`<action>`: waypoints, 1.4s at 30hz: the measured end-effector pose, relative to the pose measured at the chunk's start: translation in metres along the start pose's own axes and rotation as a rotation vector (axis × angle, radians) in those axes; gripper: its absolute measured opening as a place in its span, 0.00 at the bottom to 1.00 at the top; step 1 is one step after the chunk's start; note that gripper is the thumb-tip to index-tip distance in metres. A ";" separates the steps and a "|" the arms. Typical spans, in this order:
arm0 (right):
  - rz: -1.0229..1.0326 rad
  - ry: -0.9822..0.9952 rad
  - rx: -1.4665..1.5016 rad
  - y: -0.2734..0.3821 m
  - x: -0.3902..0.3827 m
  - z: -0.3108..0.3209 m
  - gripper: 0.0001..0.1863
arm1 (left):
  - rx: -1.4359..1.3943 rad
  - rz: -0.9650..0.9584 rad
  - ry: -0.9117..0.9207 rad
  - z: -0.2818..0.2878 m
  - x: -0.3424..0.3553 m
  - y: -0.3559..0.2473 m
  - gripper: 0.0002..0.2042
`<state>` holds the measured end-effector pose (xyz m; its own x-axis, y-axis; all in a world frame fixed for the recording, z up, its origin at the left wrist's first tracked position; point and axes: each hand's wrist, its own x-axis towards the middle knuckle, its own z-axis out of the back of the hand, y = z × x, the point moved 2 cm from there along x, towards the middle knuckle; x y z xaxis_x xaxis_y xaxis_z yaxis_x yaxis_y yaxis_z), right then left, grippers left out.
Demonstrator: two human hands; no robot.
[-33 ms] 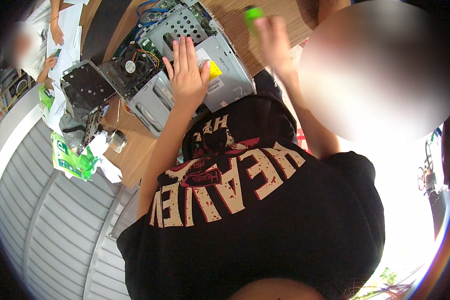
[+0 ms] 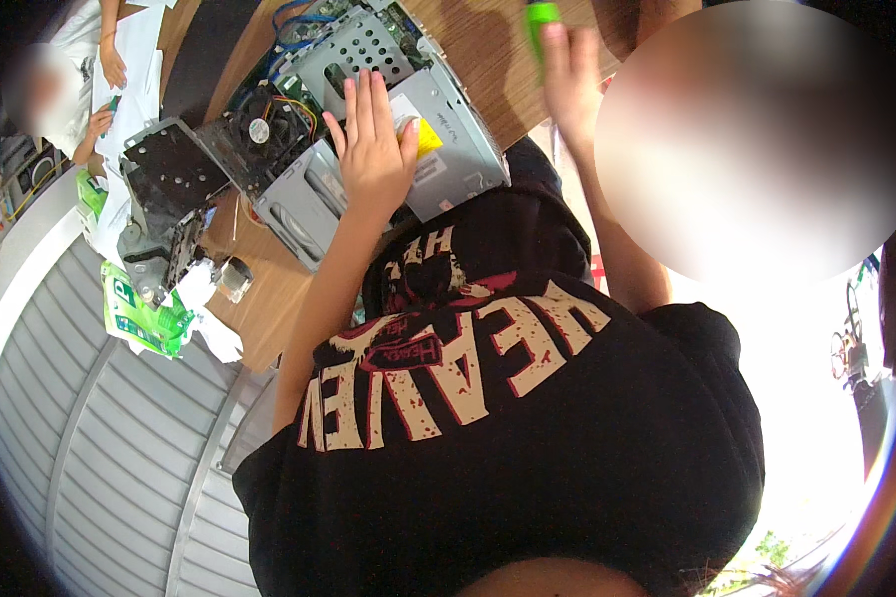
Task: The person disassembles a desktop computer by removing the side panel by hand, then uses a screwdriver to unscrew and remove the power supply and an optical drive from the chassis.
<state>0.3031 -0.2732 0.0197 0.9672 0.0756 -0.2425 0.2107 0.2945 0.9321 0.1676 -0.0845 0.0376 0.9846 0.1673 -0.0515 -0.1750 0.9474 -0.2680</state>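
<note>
My left hand [image 2: 376,159] lies with its fingers stretched out on an opened desktop computer case [image 2: 463,134]. Its palm rests over a silver optical drive with a yellow label [image 2: 428,138]. To the left of the fingers are a black cooling fan [image 2: 261,130] and thin coloured wires. Off the case's right side, my right hand [image 2: 572,85] is raised above the table with its fingers closed round a bright green tool handle [image 2: 541,25]. The tool's working end cannot be made out.
A wooden table [image 2: 259,313] carries the case. Left of it stand a black metal panel [image 2: 174,169], loose metal parts and a green-and-white packet [image 2: 139,313]. White paper [image 2: 144,60] lies at the far left, with another person's hands [image 2: 110,70] over it.
My right hand has moved a little to the right with the green tool handle, which is now less blurred. My left hand stays in place on the case.
</note>
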 end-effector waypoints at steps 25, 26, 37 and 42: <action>0.081 -0.009 0.090 -0.006 0.008 0.002 0.15 | -0.002 -0.088 -0.051 -0.002 0.002 0.000 0.32; 0.076 -0.011 0.086 -0.011 -0.004 -0.010 0.15 | -0.006 -0.089 -0.046 -0.003 0.001 -0.001 0.32; 0.039 0.276 0.043 -0.006 -0.016 -0.040 0.20 | -0.031 -0.044 -0.028 -0.003 0.003 0.001 0.33; 0.050 0.255 0.260 0.041 0.007 0.001 0.15 | -0.036 -0.040 -0.081 0.010 0.005 0.001 0.34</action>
<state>0.3183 -0.2614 0.0568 0.9176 0.3285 -0.2240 0.2250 0.0353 0.9737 0.1720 -0.0801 0.0469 0.9876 0.1523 0.0378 -0.1339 0.9436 -0.3028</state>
